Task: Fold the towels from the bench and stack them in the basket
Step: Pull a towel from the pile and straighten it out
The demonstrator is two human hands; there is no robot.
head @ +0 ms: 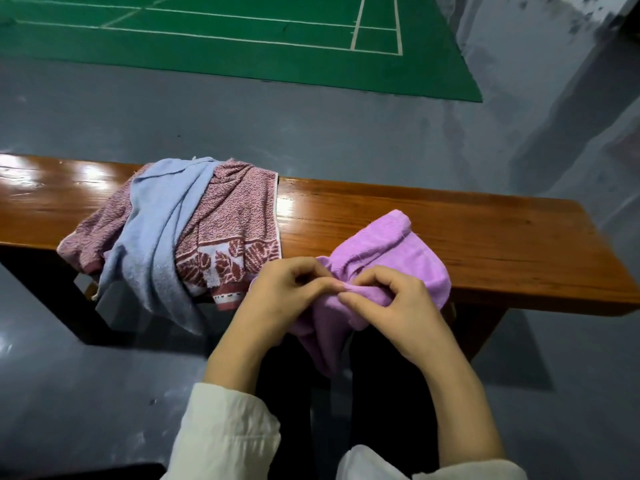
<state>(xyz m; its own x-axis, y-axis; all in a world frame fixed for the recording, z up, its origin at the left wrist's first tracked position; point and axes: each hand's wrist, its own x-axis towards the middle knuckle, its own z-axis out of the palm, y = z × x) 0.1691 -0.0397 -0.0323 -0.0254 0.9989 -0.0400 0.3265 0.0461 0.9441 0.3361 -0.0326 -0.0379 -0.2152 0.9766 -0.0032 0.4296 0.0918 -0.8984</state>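
Sleeves (225,434): white, my bare forearms reaching forward.
Left hand (280,296): pinches bunched edge of purple towel (391,251).
Right hand (391,306): pinches same edge, fingertips touching my left.
Where: purple towel hangs over near edge of surface (485,237).

A green court mat (242,58) marked with white lines (356,26) is laid flat on a glossy grey floor (311,126).

dim overall | glare on bench (450,220) (left end) | edges bowed
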